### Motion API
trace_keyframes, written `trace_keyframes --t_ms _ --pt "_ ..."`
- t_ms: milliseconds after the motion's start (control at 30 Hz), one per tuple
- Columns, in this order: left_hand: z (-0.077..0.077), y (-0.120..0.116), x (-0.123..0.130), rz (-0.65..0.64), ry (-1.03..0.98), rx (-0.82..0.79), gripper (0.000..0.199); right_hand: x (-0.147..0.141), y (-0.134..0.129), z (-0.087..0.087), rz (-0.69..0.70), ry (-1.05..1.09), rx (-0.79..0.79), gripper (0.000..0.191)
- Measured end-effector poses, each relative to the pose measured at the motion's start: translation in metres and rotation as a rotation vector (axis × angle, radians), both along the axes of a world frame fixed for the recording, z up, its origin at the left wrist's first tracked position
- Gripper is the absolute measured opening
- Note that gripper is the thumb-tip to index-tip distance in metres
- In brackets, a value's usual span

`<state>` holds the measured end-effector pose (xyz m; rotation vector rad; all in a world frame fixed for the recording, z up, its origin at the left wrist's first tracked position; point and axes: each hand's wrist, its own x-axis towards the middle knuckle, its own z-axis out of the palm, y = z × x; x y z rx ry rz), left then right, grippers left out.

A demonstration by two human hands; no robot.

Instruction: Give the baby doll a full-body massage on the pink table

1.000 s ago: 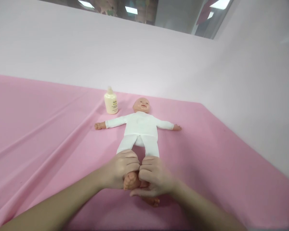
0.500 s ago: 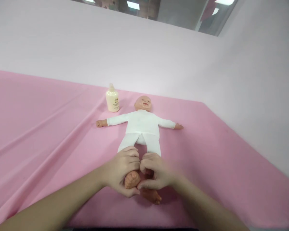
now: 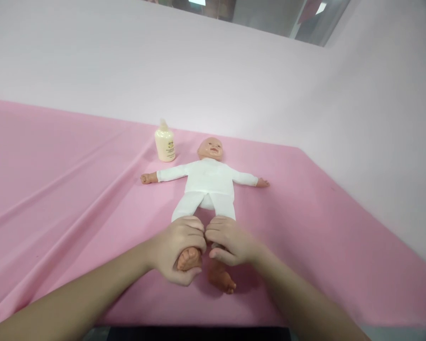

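Observation:
A baby doll (image 3: 210, 177) in a white suit lies on its back, arms spread wide and head away from me. My left hand (image 3: 179, 244) is wrapped round the doll's lower leg on the left side, and that bare foot (image 3: 189, 259) pokes out between thumb and fingers. Round the other lower leg curls my right hand (image 3: 232, 241), with the fingers over the top and the thumb below. The second foot (image 3: 222, 279) rests below it, toes pointing right. Both of the doll's shins are mostly covered by my hands.
A cream pump bottle (image 3: 165, 142) stands upright left of the doll's head. Pink cloth (image 3: 74, 203) covers the table, with long folds on the left. Behind it rises a pale wall (image 3: 128, 66) with a window (image 3: 266, 19) at the top. The table's front edge is near my forearms.
My right hand has shifted from beside the left-side foot onto the right-side leg, its fingers now curled round it. My left hand keeps its hold. The view has tilted slightly.

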<state>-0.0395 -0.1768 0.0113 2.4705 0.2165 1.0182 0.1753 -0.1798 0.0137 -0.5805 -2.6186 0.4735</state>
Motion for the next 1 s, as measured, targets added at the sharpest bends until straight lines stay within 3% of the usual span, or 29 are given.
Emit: trace_keyframes --t_ms 300,567,667,800,1000 --pt "-0.006 -0.004 0.003 0.017 0.040 -0.032 0.014 -0.001 0.001 -0.004 0.047 -0.141 -0.006 0.061" --pt "-0.007 -0.004 0.002 -0.032 0.081 -0.112 0.008 -0.002 0.002 -0.008 0.038 -0.211 0.004 0.075" --pt "-0.003 -0.003 -0.001 -0.106 0.109 -0.198 0.003 0.001 0.001 -0.004 -0.030 -0.152 0.007 0.077" --pt "-0.001 -0.002 -0.002 -0.175 0.166 -0.268 0.021 0.004 -0.001 0.001 -0.101 -0.013 -0.042 0.072" --pt "-0.005 -0.003 0.001 -0.179 0.210 -0.289 0.029 0.004 -0.003 0.003 -0.147 0.105 -0.076 0.069"
